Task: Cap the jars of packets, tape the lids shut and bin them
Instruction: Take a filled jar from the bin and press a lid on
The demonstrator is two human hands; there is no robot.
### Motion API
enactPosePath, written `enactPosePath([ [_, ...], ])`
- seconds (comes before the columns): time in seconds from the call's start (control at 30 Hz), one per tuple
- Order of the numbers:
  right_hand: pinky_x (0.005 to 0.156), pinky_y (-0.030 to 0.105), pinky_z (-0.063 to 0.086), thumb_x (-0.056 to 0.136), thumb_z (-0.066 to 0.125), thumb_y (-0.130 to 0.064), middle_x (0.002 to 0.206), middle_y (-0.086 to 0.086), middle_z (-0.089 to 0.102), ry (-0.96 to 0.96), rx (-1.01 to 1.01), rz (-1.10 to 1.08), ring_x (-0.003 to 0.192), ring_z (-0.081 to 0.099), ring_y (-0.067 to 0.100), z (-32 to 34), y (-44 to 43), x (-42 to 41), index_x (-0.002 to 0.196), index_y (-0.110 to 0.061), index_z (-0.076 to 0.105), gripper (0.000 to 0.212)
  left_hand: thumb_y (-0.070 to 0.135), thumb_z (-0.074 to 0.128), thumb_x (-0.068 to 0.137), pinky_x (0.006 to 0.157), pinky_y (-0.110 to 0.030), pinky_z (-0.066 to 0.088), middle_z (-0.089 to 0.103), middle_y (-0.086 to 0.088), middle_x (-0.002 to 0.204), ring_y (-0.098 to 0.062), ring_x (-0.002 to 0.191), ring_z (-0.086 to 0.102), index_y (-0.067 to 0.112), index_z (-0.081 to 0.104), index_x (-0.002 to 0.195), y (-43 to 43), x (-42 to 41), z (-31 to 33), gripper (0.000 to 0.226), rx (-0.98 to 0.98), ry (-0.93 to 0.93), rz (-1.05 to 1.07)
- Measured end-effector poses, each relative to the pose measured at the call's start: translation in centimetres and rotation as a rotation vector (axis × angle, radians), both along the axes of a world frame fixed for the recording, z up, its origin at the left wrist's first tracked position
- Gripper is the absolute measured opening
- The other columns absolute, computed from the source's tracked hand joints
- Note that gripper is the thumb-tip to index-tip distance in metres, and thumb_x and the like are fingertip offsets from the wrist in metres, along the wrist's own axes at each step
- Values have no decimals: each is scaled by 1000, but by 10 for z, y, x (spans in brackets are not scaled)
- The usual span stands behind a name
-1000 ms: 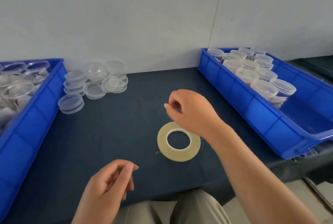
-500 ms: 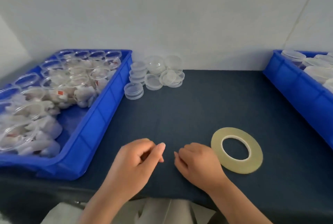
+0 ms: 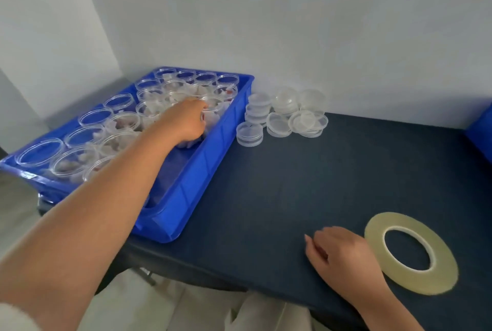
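A blue bin (image 3: 205,171) at the left holds several open clear jars of white packets (image 3: 125,123). My left hand (image 3: 183,121) reaches into the bin, and its fingers curl down around one jar (image 3: 214,107) near the bin's right wall; the fingertips are hidden behind the hand. A pile of clear lids (image 3: 287,115) lies on the table just right of the bin, by the wall. A flat roll of clear tape (image 3: 439,272) lies at the front right. My right hand (image 3: 343,258) rests on the table just left of the tape, fingers loosely curled, holding nothing.
The dark blue table top (image 3: 306,184) runs from the bin to the right edge of view. A corner of a second blue bin (image 3: 482,131) shows at the far right. A white wall stands close behind. The table's front edge is near my lap.
The view has swung left. My left hand has left the table front and reached into the left bin onto a jar. My right hand stays beside the tape.
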State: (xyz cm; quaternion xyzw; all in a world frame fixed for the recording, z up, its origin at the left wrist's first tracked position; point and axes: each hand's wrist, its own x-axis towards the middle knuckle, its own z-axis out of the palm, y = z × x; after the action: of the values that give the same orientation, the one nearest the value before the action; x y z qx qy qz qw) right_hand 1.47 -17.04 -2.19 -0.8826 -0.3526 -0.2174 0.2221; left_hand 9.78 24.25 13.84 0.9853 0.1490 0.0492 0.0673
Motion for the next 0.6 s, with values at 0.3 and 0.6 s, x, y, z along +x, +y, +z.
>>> enactPosePath([
  [0.3, 43, 37, 40, 88, 83, -19, 54, -7, 38, 32, -43, -48, 49, 39, 16, 2, 1, 0, 58, -19, 38, 54, 7, 61, 98, 64, -34, 46, 66, -17, 128, -26, 79, 57, 13, 64, 132, -2, 48, -27, 34, 44, -34, 2],
  [0.6, 44, 38, 42, 91, 79, -24, 55, -7, 40, 40, -48, -61, 49, 41, 17, 2, 1, 0, 60, -22, 36, 53, 19, 63, 100, 73, -48, 52, 58, -18, 118, -40, 87, 64, 6, 67, 101, -13, 17, 16, 13, 258, -500, -99],
])
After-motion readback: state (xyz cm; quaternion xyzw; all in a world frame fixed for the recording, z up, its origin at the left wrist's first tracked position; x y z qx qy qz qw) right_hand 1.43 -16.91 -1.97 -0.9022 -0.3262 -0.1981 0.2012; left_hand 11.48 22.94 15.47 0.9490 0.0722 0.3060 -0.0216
